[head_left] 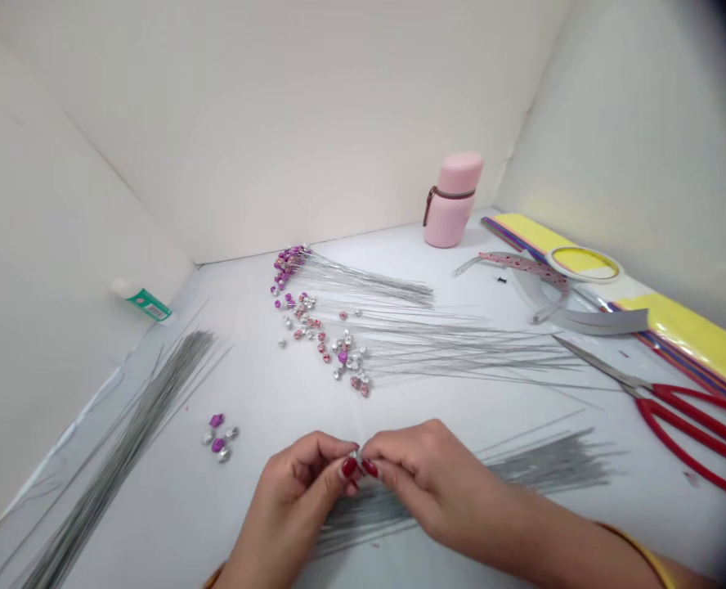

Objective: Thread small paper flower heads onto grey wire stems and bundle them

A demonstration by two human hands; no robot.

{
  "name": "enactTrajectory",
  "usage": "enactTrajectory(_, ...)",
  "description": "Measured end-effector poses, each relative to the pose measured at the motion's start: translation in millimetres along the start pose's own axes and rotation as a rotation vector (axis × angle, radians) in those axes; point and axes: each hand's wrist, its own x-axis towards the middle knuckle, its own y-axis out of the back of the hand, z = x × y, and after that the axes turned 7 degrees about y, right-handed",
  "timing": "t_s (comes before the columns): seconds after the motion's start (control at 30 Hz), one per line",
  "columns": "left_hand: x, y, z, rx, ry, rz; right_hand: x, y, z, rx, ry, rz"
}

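At the front middle of the table, my left hand [314, 483] pinches a small silver folded star [355, 455] between thumb and fingertips. My right hand [415, 474] meets it there, thumb and forefinger pressed together; fingers cover most of the star, and whatever the right hand pinches is hidden. Under both hands lies a bundle of thin grey wires [547, 462]. To the left sit several loose purple and silver stars [217, 445]. Beyond the hands, star-tipped wires [351, 352] are spread out, stems pointing right, and a denser star-tipped bunch [293, 260] lies farther back.
Another wire bundle [136, 421] slants along the left side, near a white-and-green tube [148, 303]. A pink bottle [454, 200] stands at the back. On the right are red-handled scissors [663, 401], a tape roll [585, 263], a grey strip [602, 321] and yellow sheets [697, 335]. White walls enclose the table.
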Motion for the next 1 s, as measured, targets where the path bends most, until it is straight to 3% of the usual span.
enactTrajectory(0.2, 5, -4.6, -2, -0.280, 0.095, 0.016, 1, 6, 4, -0.104, -0.003, 0.030)
enactTrajectory(0.37, 12, 9.2, -8, -0.426, 0.061, 0.181, 0, 14, 12, -0.160, -0.024, 0.090)
enactTrajectory(0.57, 15, 11.7, -10, -0.320, 0.004, 0.178, 0, 21, 17, -0.348, -0.126, 0.171)
enactTrajectory(0.8, 19, 13.4, -13, -0.346, 0.025, 0.193, 1, 1, 3, -0.272, -0.020, -0.222)
enactTrajectory(1.0, 17, 13.9, -10, -0.294, 0.017, 0.166, 4, -2, 2, -0.269, -0.015, -0.251)
